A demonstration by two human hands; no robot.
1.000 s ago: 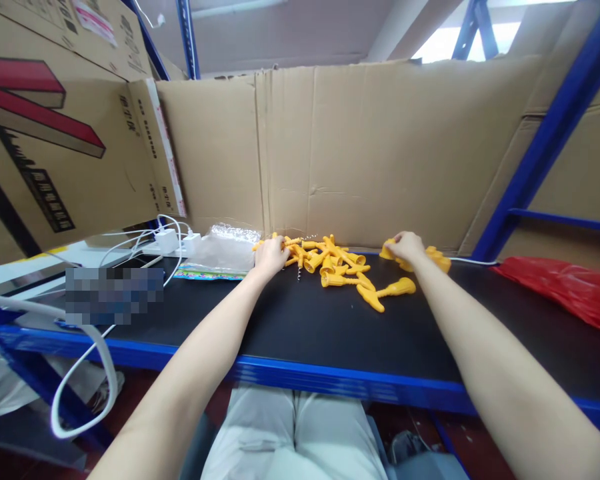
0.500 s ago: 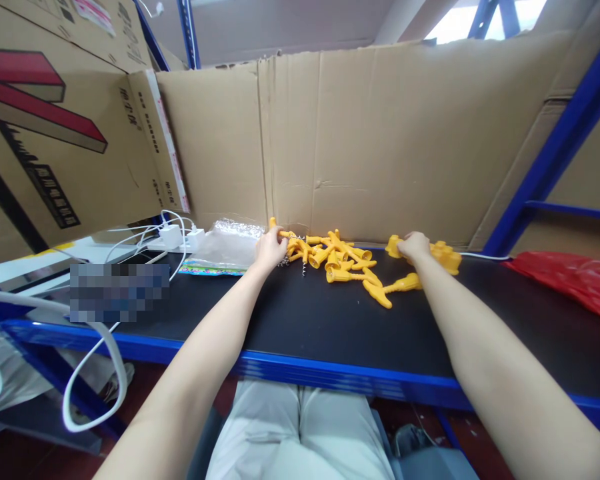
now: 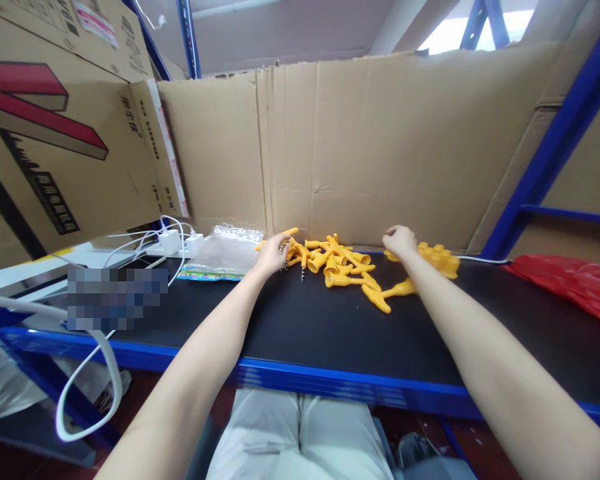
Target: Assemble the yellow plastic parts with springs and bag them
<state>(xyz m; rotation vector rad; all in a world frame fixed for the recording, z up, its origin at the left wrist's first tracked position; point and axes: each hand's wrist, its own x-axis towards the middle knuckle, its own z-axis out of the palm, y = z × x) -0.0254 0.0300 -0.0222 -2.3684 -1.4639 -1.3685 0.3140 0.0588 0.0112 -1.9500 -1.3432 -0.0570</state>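
My left hand point(image 3: 273, 255) is closed around a yellow plastic corkscrew handle point(image 3: 291, 231), which sticks out past the fingers; a thin metal spiral shows beside them. To its right lies a loose pile of yellow corkscrew parts point(image 3: 336, 253), some bell-shaped, with another metal spiral point(image 3: 303, 274) at the pile's left edge. My right hand point(image 3: 401, 241) hovers at the back right with its fingers curled together; whatever they may hold is hidden. Below it sits a yellow piece point(image 3: 391, 256), and behind the forearm stands a cluster of yellow bell-shaped pieces point(image 3: 439, 259).
A clear plastic bag point(image 3: 225, 252) lies left of the pile, near white chargers and cables point(image 3: 169, 241). A red plastic bag point(image 3: 567, 283) rests at the right. Cardboard point(image 3: 370, 147) walls the back, and a blue rail point(image 3: 340, 379) edges the black shelf.
The yellow handle in my left hand has tipped from upright to slanting right. My right hand has risen slightly and moved left, off the yellow piece beneath it.
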